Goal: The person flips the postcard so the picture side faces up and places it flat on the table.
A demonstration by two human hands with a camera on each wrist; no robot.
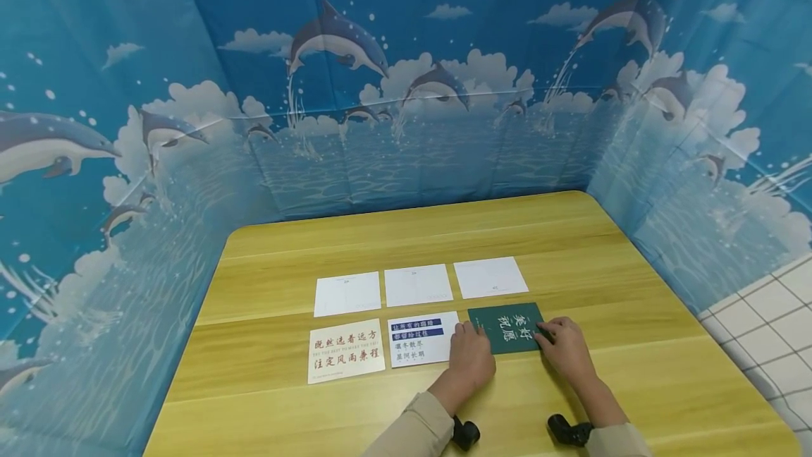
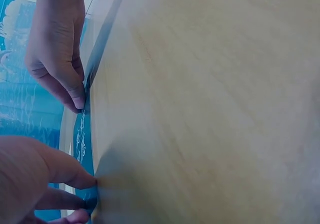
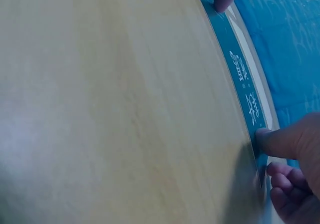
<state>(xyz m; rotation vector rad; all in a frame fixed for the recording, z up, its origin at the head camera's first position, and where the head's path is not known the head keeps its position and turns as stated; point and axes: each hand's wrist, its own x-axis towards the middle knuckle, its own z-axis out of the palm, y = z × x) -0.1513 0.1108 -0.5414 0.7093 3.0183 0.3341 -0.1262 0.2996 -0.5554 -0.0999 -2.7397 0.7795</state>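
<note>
A dark green card (image 1: 501,326) with white Chinese characters lies on the wooden table, turned sideways. My left hand (image 1: 472,357) holds its left end, and my right hand (image 1: 567,350) grips its right edge. In the right wrist view, the right thumb (image 3: 277,143) lies on the card's face while the other fingers are curled at its end. The left wrist view shows the left fingers (image 2: 70,174) at the near end of the green card (image 2: 83,139). A white card with blue bands (image 1: 415,340) lies just left of the left hand.
A cream card with red characters (image 1: 345,351) completes the front row at left. Behind are three white cards, left (image 1: 347,295), middle (image 1: 419,285) and right (image 1: 490,278). Blue dolphin-print curtains (image 1: 406,139) stand around the wooden table (image 1: 254,358).
</note>
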